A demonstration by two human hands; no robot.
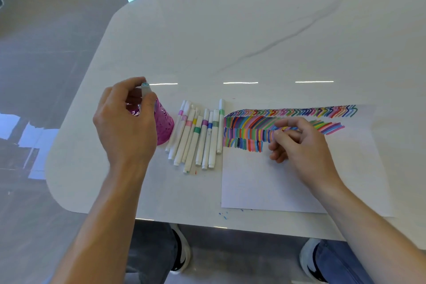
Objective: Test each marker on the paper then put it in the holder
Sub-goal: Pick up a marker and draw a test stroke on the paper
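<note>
My left hand grips a white marker with a light-blue end, held upright over the pink openwork holder, which my hand partly hides. Several white markers with coloured bands lie side by side on the table between the holder and the paper. The white paper carries rows of many-coloured test strokes along its top. My right hand rests on the paper over the strokes, fingers curled loosely and holding nothing.
The white marble-look table has a rounded near-left corner and ends close to my knees. Small ink specks mark the table below the paper. Glossy floor lies to the left.
</note>
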